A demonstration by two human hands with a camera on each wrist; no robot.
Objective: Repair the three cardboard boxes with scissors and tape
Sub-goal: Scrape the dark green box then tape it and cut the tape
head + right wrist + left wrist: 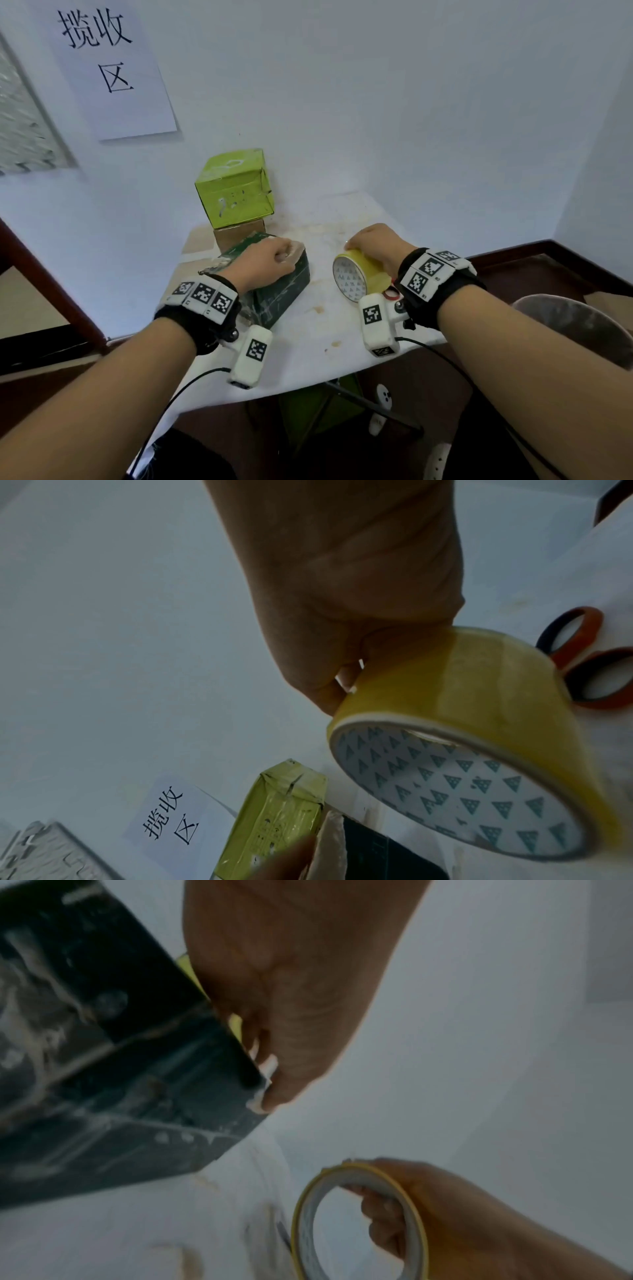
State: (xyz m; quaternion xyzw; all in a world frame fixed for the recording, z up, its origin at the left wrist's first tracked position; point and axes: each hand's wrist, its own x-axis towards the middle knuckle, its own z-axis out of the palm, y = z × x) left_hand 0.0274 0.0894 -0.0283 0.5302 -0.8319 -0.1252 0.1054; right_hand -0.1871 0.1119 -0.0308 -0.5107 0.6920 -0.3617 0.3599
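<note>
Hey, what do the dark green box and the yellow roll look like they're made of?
The dark green box looks like printed cardboard with a slightly glossy finish: scuffs show pale board and a tan raw flap shows at its far end. The tape roll looks like translucent yellowish plastic film, shiny, wound on a white printed core, probably paperboard.

White walls (376, 85), stained white table (308, 349)

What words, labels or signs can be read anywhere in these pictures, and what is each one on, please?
"揽收区": black characters on the white paper sign stuck to the wall.
Small print on the light green box: too blurred to read.
Tape roll: triangle pattern inside the core, no words.
Wrist markers: square codes, no text.
</note>
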